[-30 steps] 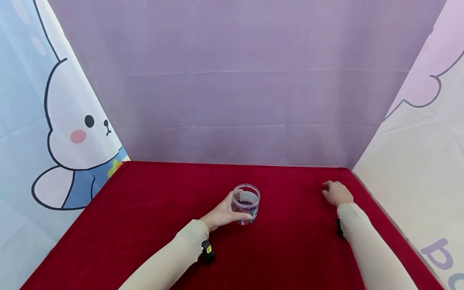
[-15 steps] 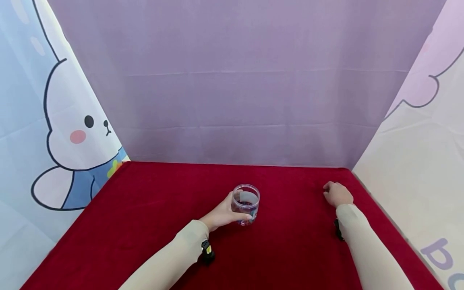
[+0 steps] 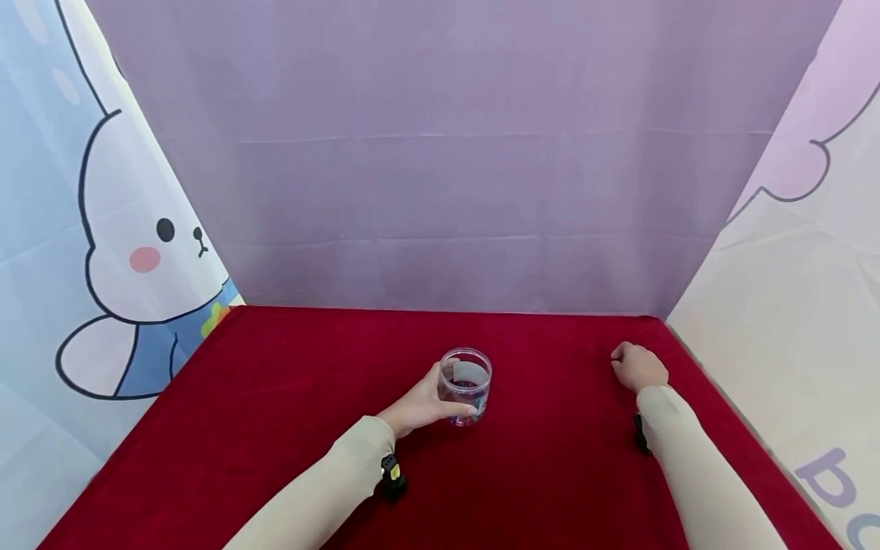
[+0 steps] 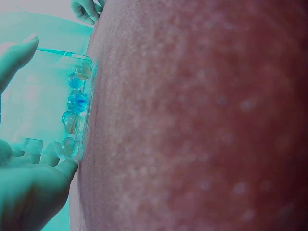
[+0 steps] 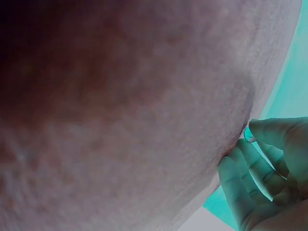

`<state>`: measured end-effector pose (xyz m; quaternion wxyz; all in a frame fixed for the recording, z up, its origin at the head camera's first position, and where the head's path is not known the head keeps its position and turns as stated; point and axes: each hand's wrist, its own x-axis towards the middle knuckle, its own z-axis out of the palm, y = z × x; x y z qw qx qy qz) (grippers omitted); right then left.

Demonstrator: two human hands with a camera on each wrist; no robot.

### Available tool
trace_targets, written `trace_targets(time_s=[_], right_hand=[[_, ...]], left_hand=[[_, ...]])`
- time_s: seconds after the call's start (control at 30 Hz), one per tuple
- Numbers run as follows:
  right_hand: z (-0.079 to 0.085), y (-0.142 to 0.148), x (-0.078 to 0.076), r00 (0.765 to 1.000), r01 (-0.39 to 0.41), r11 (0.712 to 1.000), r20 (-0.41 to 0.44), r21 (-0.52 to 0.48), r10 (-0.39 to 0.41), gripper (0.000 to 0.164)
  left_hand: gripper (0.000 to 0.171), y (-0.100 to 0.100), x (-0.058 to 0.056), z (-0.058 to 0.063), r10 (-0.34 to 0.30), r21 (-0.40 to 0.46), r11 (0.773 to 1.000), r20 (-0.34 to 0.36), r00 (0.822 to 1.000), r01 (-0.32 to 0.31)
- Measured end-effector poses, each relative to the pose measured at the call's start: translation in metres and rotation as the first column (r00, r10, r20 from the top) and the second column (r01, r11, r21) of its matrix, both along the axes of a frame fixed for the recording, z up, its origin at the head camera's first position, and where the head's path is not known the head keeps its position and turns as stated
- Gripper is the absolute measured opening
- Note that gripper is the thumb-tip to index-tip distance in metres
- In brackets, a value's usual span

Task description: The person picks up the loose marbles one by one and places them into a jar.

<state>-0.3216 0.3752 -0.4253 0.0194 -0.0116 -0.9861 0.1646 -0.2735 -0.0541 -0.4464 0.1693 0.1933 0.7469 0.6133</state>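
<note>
My left hand (image 3: pixel 422 403) grips a clear round jar (image 3: pixel 464 391) on the red cloth, thumb on the near side and fingers round the far side. In the left wrist view several glass marbles (image 4: pixel 77 102), some blue and some pale, lie at the jar's bottom. The jar's mouth is uncovered. Out to the right, low at the cloth, my right hand (image 3: pixel 639 367) has its fingers curled. The right wrist view shows a small glass marble (image 5: pixel 249 134) pinched at its thumb tip; the head view hides it.
Red cloth (image 3: pixel 330 359) covers the table. A lilac curtain (image 3: pixel 440 176) stands behind it, with printed cloth walls at the left (image 3: pixel 137 252) and right (image 3: pixel 811 305). Each wrist carries a dark strap.
</note>
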Motion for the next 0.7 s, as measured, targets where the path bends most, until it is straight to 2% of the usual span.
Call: trace_targets(time_s=[0.23,0.7], right_hand=[[0.009,-0.005,0.004,1.000,-0.030,1.000,-0.003,-0.005,0.030,0.019],[0.008,-0.014,0.005,0.998,-0.056,0.998,-0.037,-0.010,0.056,0.019]], left_hand=[[0.095,0.000,-0.001,0.000,-0.003,0.001,1.000,0.000,1.000,0.003],[0.095,-0.001,-0.001,0.000,-0.001,0.007,1.000,-0.003,1.000,0.001]])
